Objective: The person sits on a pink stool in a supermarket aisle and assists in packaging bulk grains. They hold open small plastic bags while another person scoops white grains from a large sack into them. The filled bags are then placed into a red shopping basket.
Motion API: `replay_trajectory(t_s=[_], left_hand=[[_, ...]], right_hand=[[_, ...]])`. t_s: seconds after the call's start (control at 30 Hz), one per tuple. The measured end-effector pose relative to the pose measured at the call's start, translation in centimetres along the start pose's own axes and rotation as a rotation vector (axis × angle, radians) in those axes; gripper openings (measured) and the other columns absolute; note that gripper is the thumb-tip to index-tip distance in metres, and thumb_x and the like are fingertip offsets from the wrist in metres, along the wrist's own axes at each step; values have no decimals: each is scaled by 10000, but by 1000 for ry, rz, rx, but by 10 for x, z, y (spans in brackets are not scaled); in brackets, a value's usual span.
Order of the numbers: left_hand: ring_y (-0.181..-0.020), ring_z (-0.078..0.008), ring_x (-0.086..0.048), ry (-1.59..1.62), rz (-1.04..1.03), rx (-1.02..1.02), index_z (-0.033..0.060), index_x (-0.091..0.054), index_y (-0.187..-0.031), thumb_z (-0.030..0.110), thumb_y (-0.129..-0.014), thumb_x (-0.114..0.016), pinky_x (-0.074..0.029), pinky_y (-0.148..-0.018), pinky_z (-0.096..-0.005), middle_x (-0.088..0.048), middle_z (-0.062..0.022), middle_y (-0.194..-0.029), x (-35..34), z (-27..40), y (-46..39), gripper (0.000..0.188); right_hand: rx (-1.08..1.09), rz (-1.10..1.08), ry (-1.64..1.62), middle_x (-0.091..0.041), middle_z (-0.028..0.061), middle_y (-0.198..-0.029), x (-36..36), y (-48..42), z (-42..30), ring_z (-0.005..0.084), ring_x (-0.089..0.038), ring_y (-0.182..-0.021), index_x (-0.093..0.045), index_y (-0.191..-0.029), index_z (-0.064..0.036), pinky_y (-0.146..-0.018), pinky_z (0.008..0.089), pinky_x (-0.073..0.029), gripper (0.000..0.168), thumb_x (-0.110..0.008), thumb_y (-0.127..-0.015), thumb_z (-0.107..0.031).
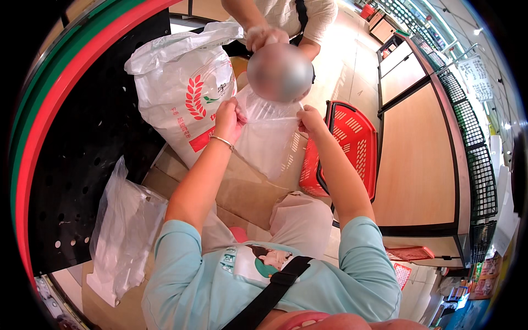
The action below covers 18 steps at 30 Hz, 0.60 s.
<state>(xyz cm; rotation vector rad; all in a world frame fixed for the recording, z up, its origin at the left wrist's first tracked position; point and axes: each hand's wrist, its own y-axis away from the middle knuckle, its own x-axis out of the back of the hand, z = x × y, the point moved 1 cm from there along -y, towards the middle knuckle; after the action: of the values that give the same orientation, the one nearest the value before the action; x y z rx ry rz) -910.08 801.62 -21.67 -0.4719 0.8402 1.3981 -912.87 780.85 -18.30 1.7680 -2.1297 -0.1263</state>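
A thin translucent plastic bag [266, 140] hangs between my two hands, its mouth stretched wide. My left hand [231, 121] grips the left side of its rim, and a bracelet circles that wrist. My right hand [310, 120] pinches the rim on the other side. Directly beyond the bag, another person's hand [268, 38] is raised near its mouth; a blurred patch hides what lies just below. Left of my left hand stands a large white woven sack [177, 95] with a red wheat-ear print, its top folded open.
A red plastic shopping basket [354, 148] stands on the tiled floor right of the bag. Wood-panelled counters [416, 156] with black crates [466, 119] line the right. On the left is a black perforated panel [95, 136], with a clear plastic bag [126, 235] near it.
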Motion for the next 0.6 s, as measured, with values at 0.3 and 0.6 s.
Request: replay_trajectory(t_s=[0.3,0.6], left_hand=[[-381,-80,-366,0,-29,37,88,-395,-715,153,-767,-460,-326,-362,-205,-383,19,-519,14,-15,19,105],[-371,-76,-361,-26,-35,195,104,-396,-718,153,-732,-512,-305,-356,-196,-378,27,-498,34,-35,28,126]], right_hand=[[-56,17,-17,-458,46,-587,-2,-6,23,115,-443,-460,-444,-754,-34,-371,236,-365,72,-447,-696,-77],[-392,65,-1044,-353,-35,-470,-35,-6,49,84,-352,-370,-390,-650,-94,-341,203,-320,132,-431,-773,-122]])
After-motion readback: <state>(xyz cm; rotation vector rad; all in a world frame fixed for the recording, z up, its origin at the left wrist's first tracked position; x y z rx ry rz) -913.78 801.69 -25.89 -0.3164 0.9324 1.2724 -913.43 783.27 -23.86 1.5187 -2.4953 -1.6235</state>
